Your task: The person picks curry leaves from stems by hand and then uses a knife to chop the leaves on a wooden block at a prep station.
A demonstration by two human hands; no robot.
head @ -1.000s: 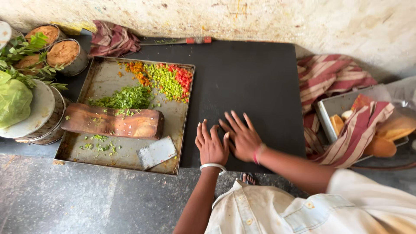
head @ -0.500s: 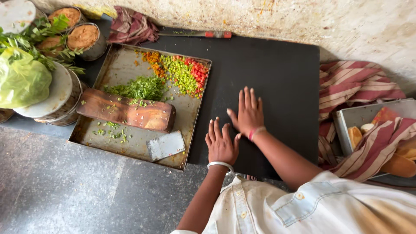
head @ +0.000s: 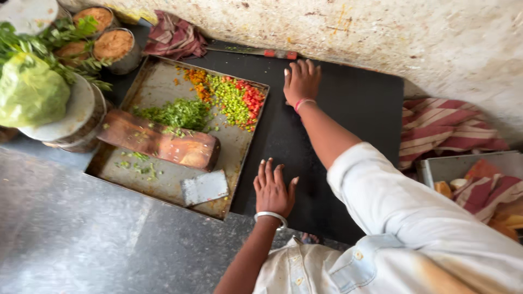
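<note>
My left hand lies flat with fingers apart on the black griddle surface, close to the near right corner of the metal tray. My right hand is stretched to the far edge of the black surface, fingers spread, just below a red-handled knife lying along the wall. It holds nothing. The tray carries heaps of chopped green, orange and red vegetables, a wooden block and a flat metal scraper.
Metal tins of brown filling, leafy greens and a round lid stand at the left. A striped cloth lies behind the tray, another striped cloth at the right beside a metal tray with food.
My right hand has slid from beside my left hand across the black surface to its far edge near the knife. My left hand stays flat near the tray. The view shifted.
</note>
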